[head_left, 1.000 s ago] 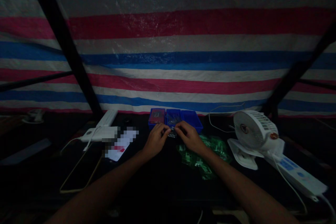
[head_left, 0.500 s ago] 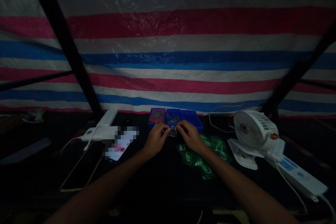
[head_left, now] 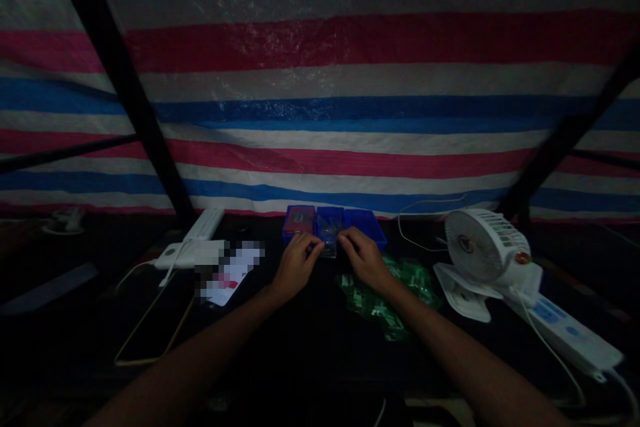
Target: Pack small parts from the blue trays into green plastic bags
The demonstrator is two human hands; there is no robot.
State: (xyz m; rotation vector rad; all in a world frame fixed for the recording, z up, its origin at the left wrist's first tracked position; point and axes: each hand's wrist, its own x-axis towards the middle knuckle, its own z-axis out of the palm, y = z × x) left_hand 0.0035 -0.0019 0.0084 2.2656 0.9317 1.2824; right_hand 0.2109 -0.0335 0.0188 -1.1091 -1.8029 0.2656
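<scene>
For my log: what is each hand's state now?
Left hand: closed, pinching a small clear plastic bag.
Right hand: closed, pinching the same bag.

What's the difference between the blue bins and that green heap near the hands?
The blue bins are rigid, boxy and stand in a tidy row, while the green heap is loose and irregular. The blue bins are a solid dark blue, while the green heap is glossy and flecked with pale patches. The blue bins sit beyond the hands; the green heap lies closer, by the right hand. Both rest on the dark table top.
</scene>
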